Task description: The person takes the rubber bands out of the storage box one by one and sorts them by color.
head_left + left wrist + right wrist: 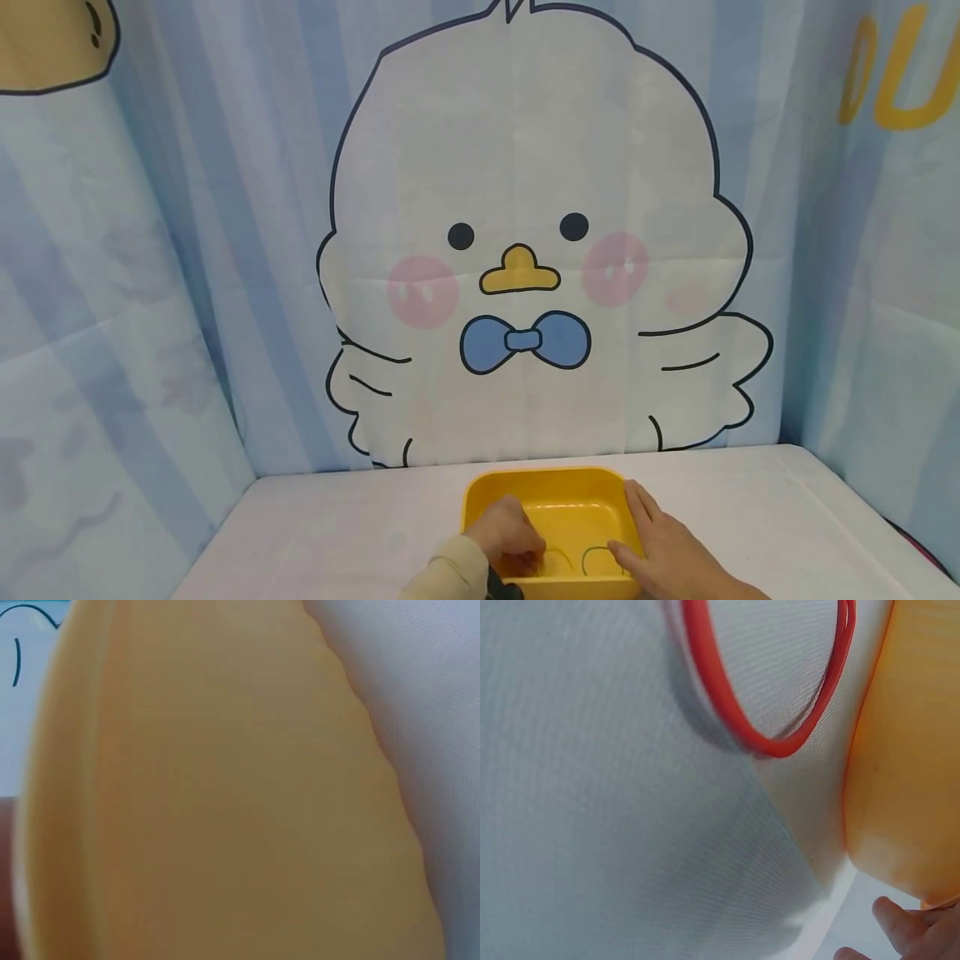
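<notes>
A yellow plastic box (570,475) stands on the white-covered table. My left hand (504,533) reaches down into its left side, fingers bent toward the floor of the box. Right beside those fingertips lies a thin yellow rubber band (558,557); I cannot tell whether they pinch it. My right hand (671,546) rests on the box's right rim, fingers straight along the outer side and the thumb over the edge. Near that thumb lies a thin green rubber band (597,550). The left wrist view is filled by the yellow box wall (247,787).
In the right wrist view a red loop (769,746) lies on the white cloth beside the box. A light curtain with a cartoon bird (517,167) hangs behind the table (337,533), and more curtain (877,333) hangs at both sides.
</notes>
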Demonstrator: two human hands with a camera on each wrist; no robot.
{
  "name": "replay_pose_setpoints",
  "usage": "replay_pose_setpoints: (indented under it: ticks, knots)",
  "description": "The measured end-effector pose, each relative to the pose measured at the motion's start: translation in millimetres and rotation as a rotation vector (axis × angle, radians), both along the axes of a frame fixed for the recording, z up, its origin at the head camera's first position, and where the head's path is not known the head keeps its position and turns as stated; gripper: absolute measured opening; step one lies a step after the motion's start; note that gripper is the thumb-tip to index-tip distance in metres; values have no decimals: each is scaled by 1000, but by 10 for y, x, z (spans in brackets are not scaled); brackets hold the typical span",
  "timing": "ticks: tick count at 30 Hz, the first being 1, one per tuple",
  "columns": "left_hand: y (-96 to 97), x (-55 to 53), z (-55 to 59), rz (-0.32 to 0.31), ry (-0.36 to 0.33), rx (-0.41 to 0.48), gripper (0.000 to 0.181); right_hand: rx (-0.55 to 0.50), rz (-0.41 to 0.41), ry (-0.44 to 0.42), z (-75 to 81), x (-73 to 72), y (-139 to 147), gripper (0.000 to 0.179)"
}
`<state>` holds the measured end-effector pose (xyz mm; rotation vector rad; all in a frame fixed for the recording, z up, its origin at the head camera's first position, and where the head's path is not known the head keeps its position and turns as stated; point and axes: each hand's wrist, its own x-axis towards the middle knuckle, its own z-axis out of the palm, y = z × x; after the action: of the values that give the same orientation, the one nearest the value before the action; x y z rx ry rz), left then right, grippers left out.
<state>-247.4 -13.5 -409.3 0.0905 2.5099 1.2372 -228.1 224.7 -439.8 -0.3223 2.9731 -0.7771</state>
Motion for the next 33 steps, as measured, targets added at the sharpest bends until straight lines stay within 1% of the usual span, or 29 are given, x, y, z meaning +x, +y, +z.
replay_pose_setpoints:
  ticks: [3, 9, 15, 20, 27, 33]
  knots:
    - [-23, -17, -14, 0, -22, 40, 13, 5, 0, 4, -4, -1, -2, 95]
    - [-49, -32, -24, 16, -53, 77, 10, 10, -4, 2, -3, 5, -8, 95]
    - [-71, -53, -54, 24, -55, 109, 8, 16, -2, 9, -3, 6, -7, 96]
    - [-97, -68, -72, 14, -60, 144, 7, 18, -5, 4, 2, 7, -12, 96]
    - [-116, -69, -68, 20, -81, 159, 6, 11, -19, -19, 11, 21, -23, 96]
    - [-117, -55, -64, -3, -69, 179, 6, 10, -7, -9, 9, 21, -18, 96]
